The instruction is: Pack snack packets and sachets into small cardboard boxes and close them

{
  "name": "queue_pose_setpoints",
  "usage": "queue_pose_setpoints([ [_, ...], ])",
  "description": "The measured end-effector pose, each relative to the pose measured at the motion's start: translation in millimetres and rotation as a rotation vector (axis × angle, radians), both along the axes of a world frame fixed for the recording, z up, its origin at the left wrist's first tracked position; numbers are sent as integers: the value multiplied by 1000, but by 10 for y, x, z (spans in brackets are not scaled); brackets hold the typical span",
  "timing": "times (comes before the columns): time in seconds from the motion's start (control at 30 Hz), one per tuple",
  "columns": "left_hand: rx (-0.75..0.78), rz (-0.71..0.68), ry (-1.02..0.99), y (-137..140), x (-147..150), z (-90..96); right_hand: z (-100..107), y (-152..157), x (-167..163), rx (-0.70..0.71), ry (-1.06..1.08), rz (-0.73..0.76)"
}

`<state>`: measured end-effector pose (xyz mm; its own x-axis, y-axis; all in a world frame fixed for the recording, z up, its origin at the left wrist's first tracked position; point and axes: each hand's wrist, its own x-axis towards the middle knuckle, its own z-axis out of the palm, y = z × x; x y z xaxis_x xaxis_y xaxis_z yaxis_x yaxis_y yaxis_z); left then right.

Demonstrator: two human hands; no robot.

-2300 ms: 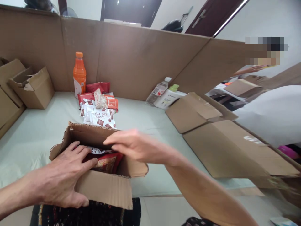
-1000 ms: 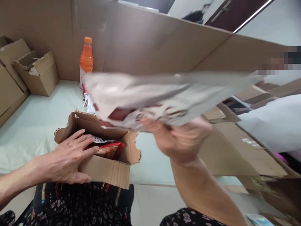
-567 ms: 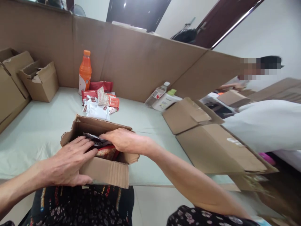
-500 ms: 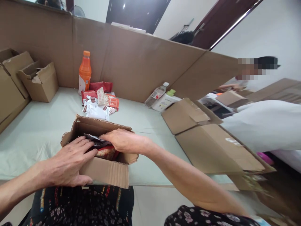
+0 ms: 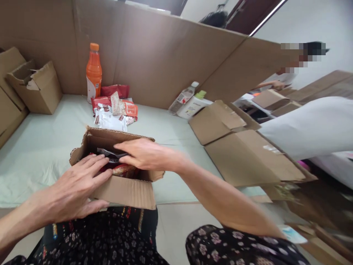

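Observation:
A small open cardboard box [image 5: 125, 191] stands at the table's front edge with packets inside. My left hand [image 5: 79, 184] lies over its near left rim, fingers stretched and spread across the opening, thumb outside below the near flap. Its fingertips are by a dark grey packet [image 5: 110, 152] in the box. My right hand [image 5: 146, 154] reaches in over the right side, fingers apart, above that packet; no held thing shows in it. Under the hands is a red packet with a food picture [image 5: 123, 170]. The lower part of the box's contents is hidden.
Behind the box lie white packets [image 5: 111, 121], red packets [image 5: 116, 90] and an orange-drink bottle [image 5: 94, 73]. A clear bottle [image 5: 183, 98] and white bottle [image 5: 194, 105] lean at the cardboard wall [image 5: 165, 55]. Boxes flank both sides [image 5: 41, 90]. A person [image 5: 317, 125] is at right.
My right hand's fingers have lifted off the dark grey packet and spread apart. My left hand stays on the box. The view has tilted down slightly.

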<state>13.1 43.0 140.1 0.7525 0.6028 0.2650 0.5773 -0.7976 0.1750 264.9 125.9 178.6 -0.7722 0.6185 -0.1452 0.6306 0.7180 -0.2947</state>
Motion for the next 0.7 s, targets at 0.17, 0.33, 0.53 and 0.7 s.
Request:
queue_pose_setpoints([
  [0.17,175,229,-252,-153,-379,101,33,-221,519,346,535,-218],
  [0.33,32,430,-379,-92,-513,-109,-102,-95,508,329,434,-91],
  [0.53,-142,220,-365,-97,-366,-253,-218,-93,464,573,643,-256],
  [0.7,-203,203,-306,-133,-430,-219,-496,-314,588,567,821,-249],
])
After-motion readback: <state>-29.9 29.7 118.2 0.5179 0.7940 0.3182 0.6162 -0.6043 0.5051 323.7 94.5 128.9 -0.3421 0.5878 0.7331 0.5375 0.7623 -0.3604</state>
